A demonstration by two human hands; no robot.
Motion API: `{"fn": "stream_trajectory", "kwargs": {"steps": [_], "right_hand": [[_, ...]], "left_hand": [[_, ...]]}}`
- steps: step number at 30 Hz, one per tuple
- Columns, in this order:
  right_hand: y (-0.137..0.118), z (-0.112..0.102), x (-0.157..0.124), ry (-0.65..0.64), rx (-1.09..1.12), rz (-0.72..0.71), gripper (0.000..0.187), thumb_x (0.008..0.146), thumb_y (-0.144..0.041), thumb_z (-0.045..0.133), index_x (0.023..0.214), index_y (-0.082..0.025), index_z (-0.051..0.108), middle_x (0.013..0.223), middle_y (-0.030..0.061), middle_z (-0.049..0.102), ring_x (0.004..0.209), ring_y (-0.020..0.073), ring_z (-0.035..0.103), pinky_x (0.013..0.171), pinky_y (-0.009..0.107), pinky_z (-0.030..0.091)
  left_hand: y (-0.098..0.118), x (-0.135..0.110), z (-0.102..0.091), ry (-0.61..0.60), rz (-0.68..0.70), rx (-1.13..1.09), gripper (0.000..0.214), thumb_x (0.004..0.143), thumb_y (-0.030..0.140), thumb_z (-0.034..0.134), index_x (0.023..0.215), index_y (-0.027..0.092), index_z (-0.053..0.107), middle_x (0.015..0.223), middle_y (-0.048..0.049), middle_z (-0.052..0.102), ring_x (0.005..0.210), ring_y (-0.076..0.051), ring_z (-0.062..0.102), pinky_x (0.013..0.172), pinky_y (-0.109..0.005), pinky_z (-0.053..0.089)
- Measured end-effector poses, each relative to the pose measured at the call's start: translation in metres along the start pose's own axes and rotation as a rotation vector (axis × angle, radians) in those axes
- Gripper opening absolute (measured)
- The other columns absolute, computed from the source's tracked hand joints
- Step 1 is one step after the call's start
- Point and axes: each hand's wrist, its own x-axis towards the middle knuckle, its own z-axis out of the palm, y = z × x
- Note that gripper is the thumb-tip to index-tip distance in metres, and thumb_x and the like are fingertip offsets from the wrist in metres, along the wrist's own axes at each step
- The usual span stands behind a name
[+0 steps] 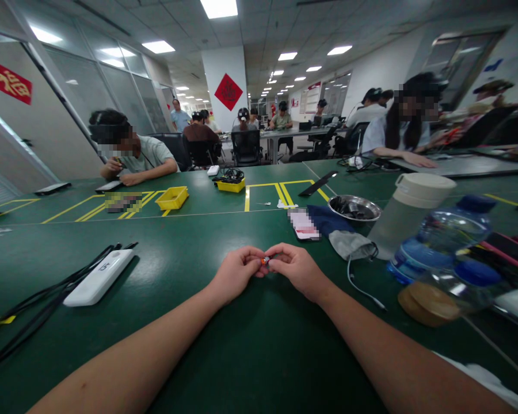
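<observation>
Left hand [237,271], right hand [296,269] pinch piece [265,261] crosswise.

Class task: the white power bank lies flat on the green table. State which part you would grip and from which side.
Probably best: grip the white power bank across its two long edges, about midway, coming from above. It lies flat, long and slim, so the short span fits the fingers. Black cables run along its far edge, so keep clear of them.
</observation>
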Motion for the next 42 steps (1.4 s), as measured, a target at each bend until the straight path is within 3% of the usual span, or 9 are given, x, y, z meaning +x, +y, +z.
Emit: {"fn": "stream_trajectory", "kwargs": {"steps": [5,12,17,21,25,29,33,37,42], "right_hand": [[-0.001,0.001,-0.001,0.036,-0.057,-0.017,0.023,0.074,-0.024,0.062,0.097,-0.017,0.061,0.085,0.0049,0.069,0.075,0.0171,0.065,0.071,0.031,0.050],[-0.003,0.002,-0.001,0.041,-0.090,-0.034,0.026,0.075,-0.025,0.061,0.100,-0.017,0.061,0.087,0.0046,0.068,0.071,0.0148,0.063,0.066,0.029,0.050],[-0.004,0.002,-0.001,0.086,-0.046,-0.042,0.042,0.076,-0.028,0.061,0.116,-0.020,0.055,0.104,0.0073,0.063,0.064,0.0104,0.059,0.062,0.028,0.050],[-0.003,0.000,-0.001,0.128,-0.032,-0.029,0.041,0.078,-0.032,0.058,0.118,-0.021,0.055,0.106,0.0080,0.061,0.062,0.0100,0.058,0.059,0.028,0.049],[0.000,-0.001,0.000,0.130,-0.002,0.003,0.038,0.078,-0.033,0.058,0.113,-0.020,0.058,0.103,0.0083,0.062,0.062,0.0107,0.057,0.060,0.029,0.049],[-0.001,0.000,0.000,0.109,0.003,0.026,0.035,0.077,-0.033,0.059,0.109,-0.018,0.060,0.099,0.0076,0.063,0.061,0.0108,0.057,0.060,0.029,0.048],[-0.001,0.000,0.000,0.099,-0.020,0.038,0.033,0.078,-0.035,0.058,0.105,-0.017,0.061,0.091,0.0059,0.064,0.059,0.0104,0.056,0.059,0.027,0.046],[0.001,-0.001,0.002,0.077,-0.039,0.034,0.031,0.078,-0.035,0.058,0.101,-0.016,0.062,0.078,0.0035,0.063,0.059,0.0114,0.057,0.058,0.026,0.045],[0.003,0.000,0.003,0.049,-0.059,0.025,0.027,0.078,-0.033,0.057,0.098,-0.016,0.063,0.082,0.0041,0.064,0.059,0.0110,0.057,0.058,0.025,0.045]], "left_hand": [[0.000,-0.001,0.003,-0.055,-0.221,-0.467,0.022,0.083,0.015,0.052,0.104,0.011,0.058,0.085,-0.0102,0.066,0.075,-0.014,0.066,0.067,-0.023,0.055],[0.001,0.000,0.003,-0.088,-0.326,-0.619,0.024,0.089,0.030,0.048,0.095,0.010,0.058,0.078,-0.0082,0.062,0.064,-0.010,0.062,0.055,-0.019,0.051],[0.002,-0.001,0.004,-0.143,-0.298,-0.486,0.023,0.086,0.034,0.053,0.090,0.011,0.058,0.078,-0.0053,0.059,0.056,-0.005,0.052,0.045,-0.014,0.038],[0.001,0.002,-0.006,-0.029,-0.144,-0.045,0.022,0.083,0.036,0.052,0.091,0.016,0.058,0.066,0.0009,0.053,0.048,-0.006,0.043,0.043,-0.018,0.031],[-0.005,0.012,-0.042,0.187,0.112,0.716,0.015,0.080,0.029,0.053,0.077,0.017,0.061,0.073,-0.0031,0.059,0.068,-0.015,0.053,0.065,-0.026,0.040],[-0.015,0.017,-0.094,0.316,0.094,1.076,0.011,0.074,0.020,0.054,0.077,0.018,0.064,0.080,-0.0075,0.062,0.079,-0.021,0.055,0.080,-0.033,0.040],[-0.019,0.009,-0.141,0.492,0.030,1.079,0.014,0.072,0.018,0.052,0.075,0.018,0.067,0.086,-0.0103,0.062,0.090,-0.026,0.056,0.090,-0.038,0.038],[-0.015,-0.021,-0.182,0.646,-0.040,0.884,0.010,0.065,0.016,0.058,0.068,0.020,0.066,0.090,-0.0099,0.064,0.098,-0.030,0.055,0.099,-0.041,0.034],[-0.007,-0.067,-0.217,0.757,-0.095,0.705,0.036,0.069,0.033,0.063,0.102,0.018,0.064,0.107,-0.0098,0.065,0.107,-0.030,0.055,0.100,-0.043,0.035]]}}
